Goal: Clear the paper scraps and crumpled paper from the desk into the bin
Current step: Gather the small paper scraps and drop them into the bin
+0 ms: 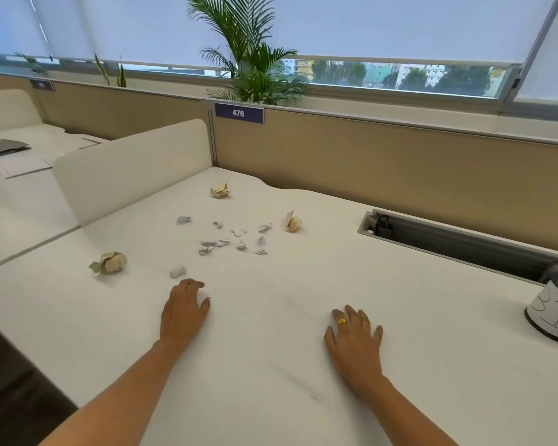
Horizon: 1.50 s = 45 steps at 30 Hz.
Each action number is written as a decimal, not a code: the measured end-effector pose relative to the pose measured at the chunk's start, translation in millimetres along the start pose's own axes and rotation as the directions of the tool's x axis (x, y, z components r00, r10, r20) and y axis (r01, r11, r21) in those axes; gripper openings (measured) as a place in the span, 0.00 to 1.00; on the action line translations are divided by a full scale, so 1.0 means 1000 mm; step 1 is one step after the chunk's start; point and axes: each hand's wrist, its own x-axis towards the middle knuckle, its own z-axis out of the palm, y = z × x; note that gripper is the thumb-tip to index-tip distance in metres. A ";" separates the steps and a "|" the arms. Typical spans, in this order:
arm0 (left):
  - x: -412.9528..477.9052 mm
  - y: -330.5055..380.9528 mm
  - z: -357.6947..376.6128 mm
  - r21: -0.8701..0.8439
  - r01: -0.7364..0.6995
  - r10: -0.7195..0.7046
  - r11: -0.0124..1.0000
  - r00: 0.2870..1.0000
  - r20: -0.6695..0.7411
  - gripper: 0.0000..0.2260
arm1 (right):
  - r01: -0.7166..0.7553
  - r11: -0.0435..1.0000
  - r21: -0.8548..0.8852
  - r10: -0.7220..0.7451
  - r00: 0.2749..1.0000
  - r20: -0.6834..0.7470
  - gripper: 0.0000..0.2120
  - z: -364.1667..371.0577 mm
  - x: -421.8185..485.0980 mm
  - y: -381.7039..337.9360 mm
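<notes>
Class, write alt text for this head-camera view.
Two bare hands, left and right, rest flat on a white desk before three crumpled paper balls and small scattered paper scraps; a labelled bin sits far right.

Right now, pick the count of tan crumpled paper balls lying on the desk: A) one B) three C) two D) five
B: three tan balls show, one near the divider at the back, one to the right of the small scraps, and one at the left ahead of the left hand; the remaining bits are small white and grey scraps.
</notes>
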 end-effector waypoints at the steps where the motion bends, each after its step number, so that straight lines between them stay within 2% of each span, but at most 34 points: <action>1: 0.006 -0.005 -0.005 0.003 0.019 -0.019 1.000 1.000 -0.017 0.17 | 0.008 1.000 -0.002 -0.008 1.000 -0.002 0.22 0.003 0.002 -0.010; 3: 0.021 -0.017 -0.014 -0.001 0.070 -0.070 0.998 0.997 -0.025 0.22 | 0.013 1.000 -0.019 -0.013 1.000 -0.013 0.22 0.009 0.008 -0.026; 7: 0.052 -0.039 -0.021 -0.042 0.131 -0.128 0.990 0.990 0.059 0.30 | 0.022 0.999 -0.025 -0.022 1.000 -0.018 0.22 0.016 0.023 -0.055; 15: 0.106 -0.048 -0.013 -0.031 0.010 -0.004 0.999 0.985 0.172 0.33 | 0.175 0.983 0.053 -0.175 0.985 0.004 0.21 0.017 0.074 -0.128; 19: 0.131 -0.047 -0.008 -0.048 -0.055 0.065 0.997 0.964 0.257 0.32 | 0.165 0.975 0.147 -0.172 0.984 0.042 0.24 0.014 0.105 -0.158; 24: 0.150 -0.046 -0.001 -0.007 -0.180 0.174 0.984 0.936 0.307 0.25 | 0.136 0.974 0.183 -0.151 0.986 0.071 0.28 0.010 0.141 -0.179; 31: 0.152 -0.043 0.010 0.138 -0.349 0.301 0.927 0.911 0.283 0.19 | 0.126 0.987 0.104 -0.139 0.982 0.127 0.28 0.016 0.174 -0.197; 37: 0.148 -0.042 0.014 0.151 -0.364 0.327 0.919 0.918 0.223 0.14 | 0.188 0.978 -0.085 -0.187 0.982 0.026 0.21 0.034 0.174 -0.204; 45: 0.128 -0.038 0.013 0.037 -0.371 0.367 0.928 0.925 0.097 0.09 | 0.271 0.963 -0.006 -0.271 0.960 -0.065 0.14 0.041 0.154 -0.195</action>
